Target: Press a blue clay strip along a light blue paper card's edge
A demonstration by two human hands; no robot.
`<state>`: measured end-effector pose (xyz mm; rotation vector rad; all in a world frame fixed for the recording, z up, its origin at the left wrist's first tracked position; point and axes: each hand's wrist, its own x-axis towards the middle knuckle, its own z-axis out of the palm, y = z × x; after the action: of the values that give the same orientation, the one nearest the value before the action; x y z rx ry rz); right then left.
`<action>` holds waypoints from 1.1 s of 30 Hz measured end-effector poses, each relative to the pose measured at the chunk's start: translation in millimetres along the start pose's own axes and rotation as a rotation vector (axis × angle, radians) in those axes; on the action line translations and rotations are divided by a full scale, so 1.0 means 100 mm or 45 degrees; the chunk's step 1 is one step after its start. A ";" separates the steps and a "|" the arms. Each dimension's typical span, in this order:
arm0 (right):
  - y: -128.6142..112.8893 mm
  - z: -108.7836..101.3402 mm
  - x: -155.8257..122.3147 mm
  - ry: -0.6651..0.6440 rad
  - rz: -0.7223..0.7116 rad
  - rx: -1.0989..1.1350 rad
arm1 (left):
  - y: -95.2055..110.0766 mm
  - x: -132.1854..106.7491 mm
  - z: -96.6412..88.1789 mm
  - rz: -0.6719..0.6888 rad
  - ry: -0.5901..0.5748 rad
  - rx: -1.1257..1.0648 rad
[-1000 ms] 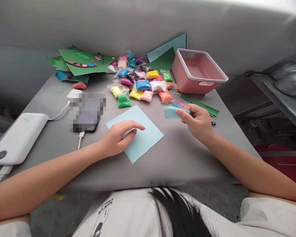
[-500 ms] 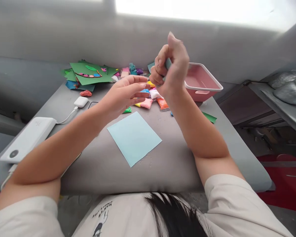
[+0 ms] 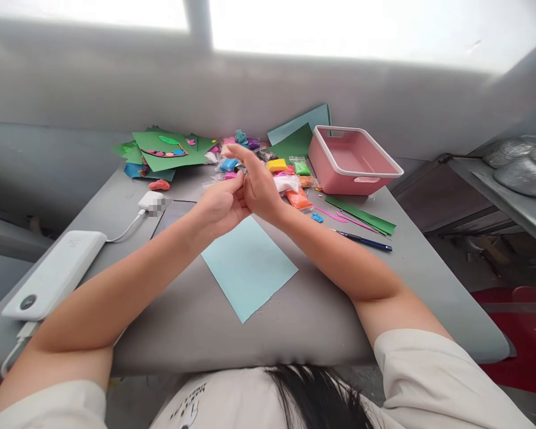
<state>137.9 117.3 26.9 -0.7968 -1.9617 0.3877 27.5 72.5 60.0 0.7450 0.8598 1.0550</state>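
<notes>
Above the far corner of a square light-blue sheet of paper (image 3: 252, 271), my two hands meet. My left hand (image 3: 223, 205) is turned palm up, its fingers pressed in against the other hand. Over it leans my right hand (image 3: 261, 185), cupped, with its upper edge toward me. Both are closed together; whatever lies between them is hidden. Just behind my hands are several small bags of coloured clay, among them a yellow one (image 3: 276, 165), a white one (image 3: 286, 183) and an orange one (image 3: 299, 199).
A pink basket (image 3: 343, 179) stands back right, near green paper strips (image 3: 361, 215), pink tools (image 3: 333, 214) and a dark blue pen (image 3: 365, 241). Green sheets with clay shapes (image 3: 174, 152) lie back left. A phone (image 3: 174, 211), white case (image 3: 150, 201) and power bank (image 3: 56, 271) lie left.
My right hand, earlier raised and curled around something grey-blue, has come down and left onto my left hand. My left hand, open before, has turned palm up and now touches it.
</notes>
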 end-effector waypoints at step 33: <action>0.40 -0.30 0.07 0.128 0.099 -0.101 | 0.18 0.10 -0.21 0.021 -0.047 0.414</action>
<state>176.1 150.4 23.6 -0.9281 -1.8660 0.3116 4.0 90.1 62.5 1.0418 1.0075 0.9226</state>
